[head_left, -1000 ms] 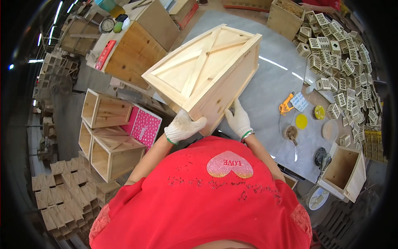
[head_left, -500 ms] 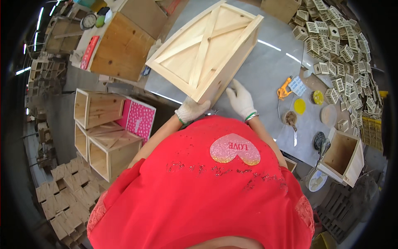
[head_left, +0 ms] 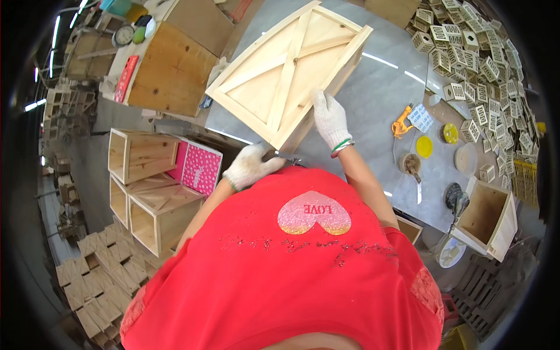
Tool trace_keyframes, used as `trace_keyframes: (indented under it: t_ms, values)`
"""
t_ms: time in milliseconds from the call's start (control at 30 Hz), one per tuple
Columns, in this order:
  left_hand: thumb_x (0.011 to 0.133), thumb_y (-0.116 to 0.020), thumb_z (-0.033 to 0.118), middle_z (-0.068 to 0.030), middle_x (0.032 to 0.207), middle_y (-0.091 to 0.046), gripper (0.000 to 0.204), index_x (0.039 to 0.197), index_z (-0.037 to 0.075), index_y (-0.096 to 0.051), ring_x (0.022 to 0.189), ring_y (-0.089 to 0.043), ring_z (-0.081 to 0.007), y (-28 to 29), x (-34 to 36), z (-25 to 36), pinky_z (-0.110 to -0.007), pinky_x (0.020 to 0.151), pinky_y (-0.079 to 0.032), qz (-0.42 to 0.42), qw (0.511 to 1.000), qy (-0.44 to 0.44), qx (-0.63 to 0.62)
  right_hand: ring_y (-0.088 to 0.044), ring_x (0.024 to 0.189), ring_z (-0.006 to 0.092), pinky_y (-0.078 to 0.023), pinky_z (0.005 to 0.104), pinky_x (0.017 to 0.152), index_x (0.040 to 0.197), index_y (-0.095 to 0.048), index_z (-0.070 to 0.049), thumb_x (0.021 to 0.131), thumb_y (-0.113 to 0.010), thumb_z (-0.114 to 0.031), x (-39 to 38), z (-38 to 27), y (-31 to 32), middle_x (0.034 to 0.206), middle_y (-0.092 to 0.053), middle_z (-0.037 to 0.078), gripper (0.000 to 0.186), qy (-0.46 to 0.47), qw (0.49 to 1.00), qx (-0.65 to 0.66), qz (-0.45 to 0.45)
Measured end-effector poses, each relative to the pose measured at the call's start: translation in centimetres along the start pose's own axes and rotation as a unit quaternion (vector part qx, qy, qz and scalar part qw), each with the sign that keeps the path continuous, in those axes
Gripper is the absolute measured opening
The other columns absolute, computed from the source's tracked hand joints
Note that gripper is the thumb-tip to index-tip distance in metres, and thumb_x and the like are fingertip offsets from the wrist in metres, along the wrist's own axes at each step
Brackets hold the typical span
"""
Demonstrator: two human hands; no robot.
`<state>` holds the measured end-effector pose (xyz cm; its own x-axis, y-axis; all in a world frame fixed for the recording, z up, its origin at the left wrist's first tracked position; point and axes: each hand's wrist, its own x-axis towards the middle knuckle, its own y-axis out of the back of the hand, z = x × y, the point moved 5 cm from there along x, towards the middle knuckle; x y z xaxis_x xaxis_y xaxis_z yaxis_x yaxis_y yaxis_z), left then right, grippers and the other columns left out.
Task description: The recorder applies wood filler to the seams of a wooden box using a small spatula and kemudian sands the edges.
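A pale wooden crate (head_left: 256, 81) with crossed slats on its upper panel lies at a slant on the grey tabletop. My right hand (head_left: 331, 121), in a white knit glove, rests against the crate's right edge with fingers stretched out. Just off its near corner, my gloved left hand (head_left: 251, 167) is closed around the end of a slim dark metal tool (head_left: 287, 156). The tool's exact kind is hard to make out, and the gloved fingers hide part of it.
On the table's right lie an orange tool (head_left: 401, 123), a yellow lid (head_left: 424, 147) and a cup with a brush (head_left: 410, 164). Small slatted wooden boxes (head_left: 466, 58) are heaped beyond. Open wooden crates (head_left: 146, 154) stand at left; another (head_left: 487, 216) sits at right.
My left hand has left the crate's near corner, moving left and closer to me, and now grips the dark tool. My right hand has moved up along the crate's right side. The crate has barely shifted.
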<state>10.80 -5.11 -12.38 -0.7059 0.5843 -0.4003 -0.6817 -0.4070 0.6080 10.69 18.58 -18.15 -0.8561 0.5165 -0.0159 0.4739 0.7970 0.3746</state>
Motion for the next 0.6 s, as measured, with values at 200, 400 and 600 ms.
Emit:
trace_keyframes:
  t_ms: [200,400,600]
  values:
    - [0.082,-0.076,0.025,-0.0156,0.085,-0.068,0.029,0.099,0.002,-0.071,0.079,-0.066,-0.0303,4.9,-0.3,8.4,-0.041,0.073,-0.052,0.148,0.962,-0.148,0.177,-0.061,0.098,0.0532,-0.048,0.0555,0.084,0.091,-0.066,0.003,0.102,-0.043,-0.055,1.8,0.6,0.6,0.094,-0.065,0.034,0.063,-0.042,0.998,0.008,0.045]
    - [0.082,-0.072,0.031,-0.0175,0.092,-0.068,0.035,0.104,0.004,-0.067,0.088,-0.066,-0.0358,1.4,9.2,13.3,-0.047,0.079,-0.052,0.191,0.888,-0.206,0.364,-0.062,0.096,0.0514,-0.050,0.0527,0.085,0.089,-0.068,0.003,0.099,-0.046,-0.057,4.0,0.5,1.7,0.095,-0.067,0.033,0.065,-0.079,0.996,-0.003,0.051]
    - [0.082,-0.070,0.028,-0.0173,0.090,-0.066,0.029,0.101,0.006,-0.066,0.087,-0.065,-0.0360,-1.0,12.8,12.6,-0.048,0.075,-0.050,0.214,0.869,-0.196,0.400,-0.064,0.094,0.0486,-0.050,0.0510,0.083,0.085,-0.068,0.003,0.097,-0.050,-0.055,4.6,0.9,1.8,0.093,-0.067,0.031,0.062,-0.091,0.994,0.034,0.050]
